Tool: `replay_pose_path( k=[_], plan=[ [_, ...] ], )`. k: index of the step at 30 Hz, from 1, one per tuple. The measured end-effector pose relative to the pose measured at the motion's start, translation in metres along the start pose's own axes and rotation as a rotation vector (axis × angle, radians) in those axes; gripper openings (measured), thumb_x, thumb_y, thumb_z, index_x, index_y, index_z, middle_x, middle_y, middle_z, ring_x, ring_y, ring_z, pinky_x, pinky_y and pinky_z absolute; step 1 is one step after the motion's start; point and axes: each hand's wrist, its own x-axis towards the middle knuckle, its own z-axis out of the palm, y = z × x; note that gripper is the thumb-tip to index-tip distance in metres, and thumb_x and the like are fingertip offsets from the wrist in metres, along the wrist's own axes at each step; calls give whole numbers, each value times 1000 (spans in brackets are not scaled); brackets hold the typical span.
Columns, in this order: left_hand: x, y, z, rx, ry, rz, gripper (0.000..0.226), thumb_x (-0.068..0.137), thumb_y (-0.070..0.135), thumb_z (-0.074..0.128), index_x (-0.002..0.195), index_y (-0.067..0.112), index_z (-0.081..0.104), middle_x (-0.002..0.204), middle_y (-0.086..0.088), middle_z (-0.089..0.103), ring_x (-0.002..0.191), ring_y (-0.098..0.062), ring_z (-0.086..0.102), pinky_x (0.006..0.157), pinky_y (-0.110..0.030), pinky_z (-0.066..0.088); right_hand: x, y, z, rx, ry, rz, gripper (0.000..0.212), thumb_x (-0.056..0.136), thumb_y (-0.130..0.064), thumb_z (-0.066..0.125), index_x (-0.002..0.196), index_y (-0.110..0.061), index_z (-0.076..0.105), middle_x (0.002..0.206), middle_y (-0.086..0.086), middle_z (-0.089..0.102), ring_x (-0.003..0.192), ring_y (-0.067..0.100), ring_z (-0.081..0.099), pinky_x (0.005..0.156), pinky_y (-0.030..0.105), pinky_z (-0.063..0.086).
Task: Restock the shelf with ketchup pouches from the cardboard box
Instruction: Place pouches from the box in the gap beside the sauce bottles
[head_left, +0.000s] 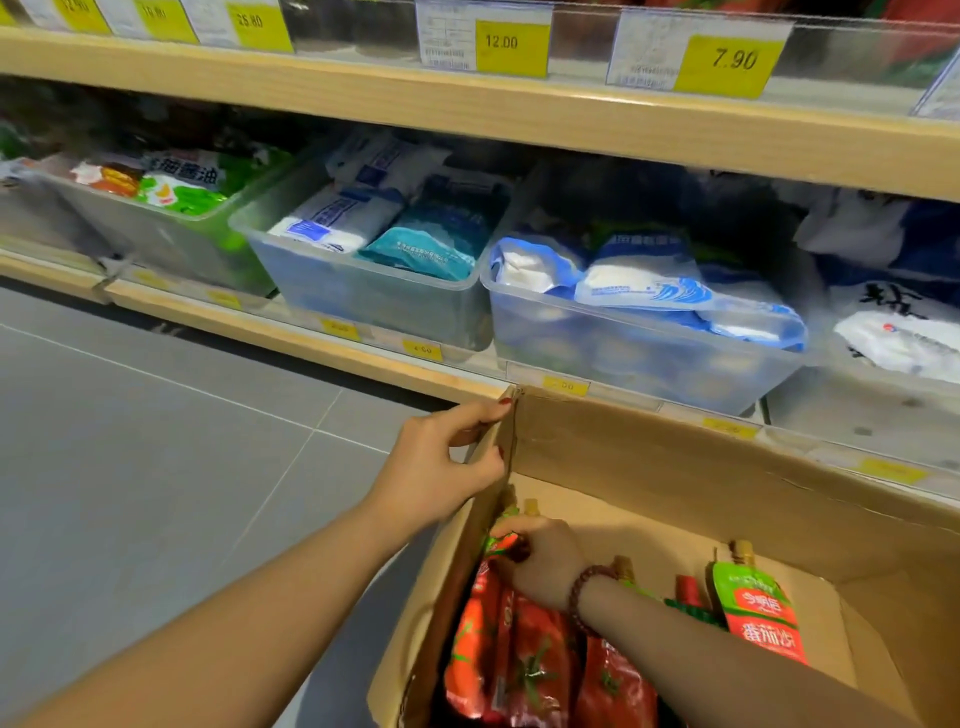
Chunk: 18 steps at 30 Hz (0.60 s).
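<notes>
- Ketchup pouches (524, 660), red with green tops, lie packed against the left wall of the cardboard box (675, 467); one more pouch (753, 608) stands apart from them near the right wall.
- Reaching down into the box, the right hand (545, 564), with a bead bracelet (584, 587) at its wrist, has its fingers curled round the top of the pouches at the left end.
- The left hand (447, 462) pinches the box's upright left flap at the far corner, thumb on one face and fingers on the other, holding it back from the opening.
- The box sits on the floor (156, 441) just in front of the lower shelf (363, 358), whose clear bins (363, 301) hold white and blue packets; no ketchup slot is visible.
- Step in hand, as I judge it: picking pouches out of the box.
- Next calls for lifting the pouches clear of the flap without snagging, then finding the right shelf space, probably outside this view.
</notes>
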Motion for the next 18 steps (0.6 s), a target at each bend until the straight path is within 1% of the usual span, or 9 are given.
replay_pose_path(
  k=[3,5,7,8,9,11,13,16,18],
  plan=[
    [2,0,-2,26,-12,-13,43,79,16,67,120,27,64,110,13,68,103,3,60,94,-16,46,-7,0,-2,106,98,55,29,74,-7,63,98,-20,72,107,-4,68,103,9,60,94,15,42],
    [1,0,-3,48,-20,-10,43,79,16,67,121,25,63,111,12,68,104,1,60,96,-21,47,-15,1,-8,182,153,45,31,72,-2,65,98,-19,72,97,-8,69,96,6,61,87,11,43],
    [0,1,-3,71,-15,-3,42,80,16,67,121,26,63,112,12,67,105,-1,61,97,-25,48,-27,0,-17,347,140,38,36,72,8,63,101,-11,70,80,-16,66,76,-2,61,71,8,44],
    [0,1,-3,87,-15,0,43,80,18,67,121,28,63,112,13,67,105,-1,60,97,-27,48,-33,-3,-23,454,114,36,40,72,15,61,104,-7,68,75,-16,66,66,-6,59,64,7,44],
    [0,2,-4,106,-18,1,43,79,20,67,121,30,62,113,14,66,105,-1,60,98,-29,48,-39,-5,-30,538,98,33,43,72,20,59,106,-6,65,78,-12,68,63,-6,60,63,8,46],
    [1,4,-8,155,-38,-6,46,78,26,67,122,34,61,116,15,65,107,-3,59,97,-35,49,-49,-10,-47,596,140,-42,47,72,23,58,105,-11,63,92,-1,70,75,-3,65,72,14,51],
    [2,8,-13,219,-57,21,45,78,32,67,123,37,59,116,17,64,107,-4,58,94,-39,50,-57,-16,-67,607,218,-151,48,74,22,58,102,-17,65,96,-3,69,84,-1,66,77,17,52],
    [4,23,-21,188,-27,119,38,82,32,66,119,41,60,110,23,63,105,2,56,89,-32,52,-65,-25,-101,610,321,-249,50,75,20,60,97,-23,68,100,-6,69,92,3,66,79,18,52],
    [8,40,-27,111,-1,161,42,82,32,67,120,45,56,113,22,61,108,3,55,87,-25,52,-70,-32,-128,590,376,-320,47,76,17,62,97,-25,69,102,-7,70,94,5,66,80,17,51]
  ],
)
